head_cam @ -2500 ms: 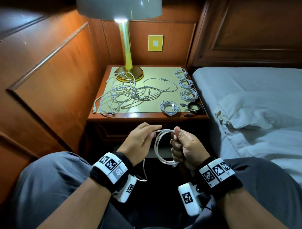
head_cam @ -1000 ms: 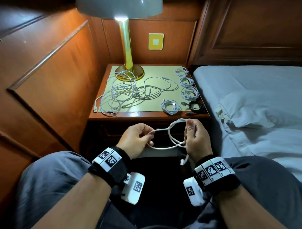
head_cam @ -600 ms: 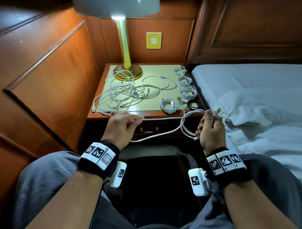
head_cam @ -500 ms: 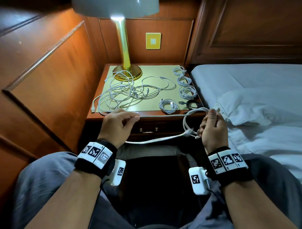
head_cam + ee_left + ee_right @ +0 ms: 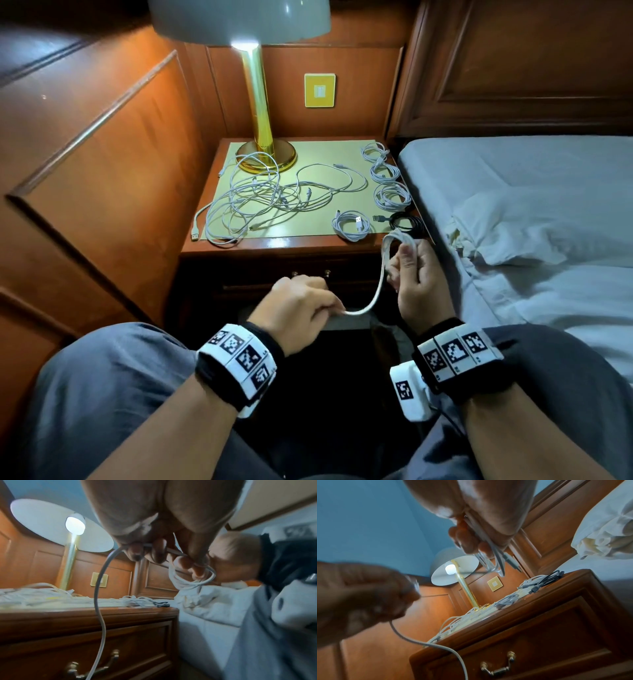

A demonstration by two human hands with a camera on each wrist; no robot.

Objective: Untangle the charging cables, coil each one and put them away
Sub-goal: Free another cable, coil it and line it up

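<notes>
Both hands hold one white cable [image 5: 378,287] in the air, in front of the tabletop [image 5: 274,244]. The right hand [image 5: 419,277] grips its loops. The left hand [image 5: 301,308] pinches the loose end. A messy pile of cables [image 5: 260,197] lies near the tabletop's left edge.

Cables [image 5: 274,195] on nightstand [image 5: 284,245], left of bed [image 5: 534,192]

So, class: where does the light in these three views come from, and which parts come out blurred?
Head view: the lit lamp glares on the nightstand; the room's edges stay dark. Right wrist view: the left hand is smeared by motion. Left wrist view: the tangled cables look soft and the bulb is blown out.
</notes>
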